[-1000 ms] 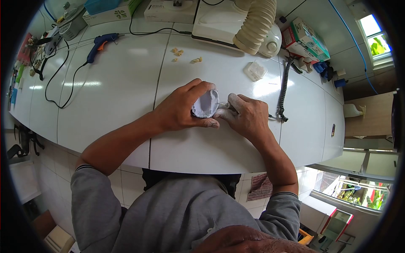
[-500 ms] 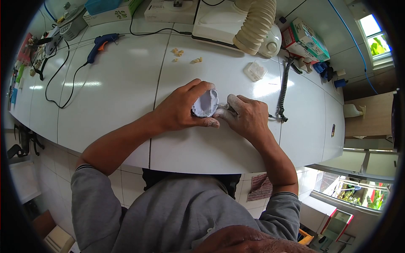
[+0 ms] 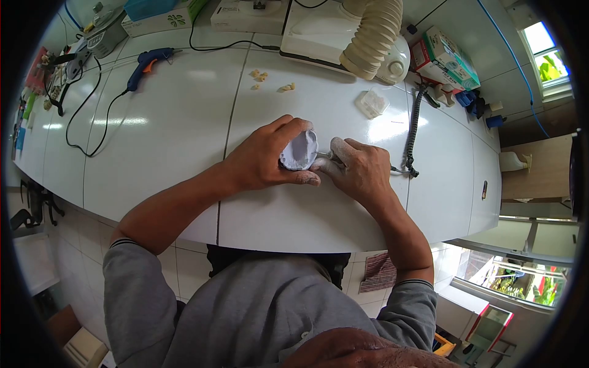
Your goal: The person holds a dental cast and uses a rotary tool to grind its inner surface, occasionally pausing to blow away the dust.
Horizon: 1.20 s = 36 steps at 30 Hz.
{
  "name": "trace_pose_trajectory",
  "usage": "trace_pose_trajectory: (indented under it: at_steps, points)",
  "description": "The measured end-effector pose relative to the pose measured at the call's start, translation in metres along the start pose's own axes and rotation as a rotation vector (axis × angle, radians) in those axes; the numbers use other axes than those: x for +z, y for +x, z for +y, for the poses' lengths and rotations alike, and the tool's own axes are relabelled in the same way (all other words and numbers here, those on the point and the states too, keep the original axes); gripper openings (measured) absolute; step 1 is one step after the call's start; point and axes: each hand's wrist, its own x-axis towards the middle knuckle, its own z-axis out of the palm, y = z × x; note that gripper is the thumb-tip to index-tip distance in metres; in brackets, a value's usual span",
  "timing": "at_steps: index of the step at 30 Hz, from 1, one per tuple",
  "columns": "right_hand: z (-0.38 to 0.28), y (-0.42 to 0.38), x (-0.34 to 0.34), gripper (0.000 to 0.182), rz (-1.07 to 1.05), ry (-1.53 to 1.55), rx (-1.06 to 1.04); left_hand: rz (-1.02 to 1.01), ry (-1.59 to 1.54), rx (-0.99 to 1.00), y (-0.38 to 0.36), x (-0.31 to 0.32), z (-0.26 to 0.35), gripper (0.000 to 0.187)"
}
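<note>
A pale grey-lavender plaster dental cast [image 3: 300, 151] is gripped in my left hand [image 3: 261, 158], thumb and fingers wrapped round its left side and lower edge. Its hollowed face with a ridged rim is turned up toward me. My right hand [image 3: 362, 170], whitened by dust on the fingers, closes round a slim metal rotary handpiece [image 3: 323, 155]. The tool's tip reaches the right rim of the cast, and most of its body is hidden by my fingers. Its cord leaves behind my right hand and joins a black coiled cable [image 3: 411, 141]. Both hands are close together over the white table [image 3: 294, 214].
Small yellowish pieces [image 3: 287, 88] lie beyond my hands, with a clear plastic box [image 3: 372, 103] to their right. A ribbed hose [image 3: 371, 40] and a white machine [image 3: 313, 34] stand at the back. A blue glue gun [image 3: 145, 66] with its cord lies left; cartons [image 3: 451, 58] stand back right.
</note>
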Motion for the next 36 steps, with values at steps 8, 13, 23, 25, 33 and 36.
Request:
trace_pose_trajectory:
  at_steps: [8,13,23,25,33,36]
  points:
    - [-0.0006,-0.0001,-0.0012,0.047,-0.001,-0.002,-0.006,0.042,0.012,0.015,-0.0003,0.0046,-0.0034,0.099]
    - [0.0006,-0.0003,0.0007,0.048,0.012,0.005,-0.010,0.040,0.007,-0.002,-0.0005,0.0049,-0.0030,0.100]
    - [-0.0011,0.0000,0.0000,0.047,0.003,0.003,-0.006,0.026,-0.009,-0.040,-0.0004,0.0025,0.0009,0.099]
    - [-0.0029,0.0002,-0.0009,0.046,0.001,0.003,-0.005,0.017,-0.021,-0.067,0.0003,0.0005,0.0030,0.099]
    - [-0.0030,0.0008,-0.0001,0.052,0.012,0.007,0.041,0.030,-0.020,-0.041,0.0001,0.0008,0.0018,0.096]
    - [-0.0055,0.0019,-0.0023,0.054,-0.022,-0.006,0.064,0.034,-0.014,-0.029,0.0001,0.0012,0.0012,0.096]
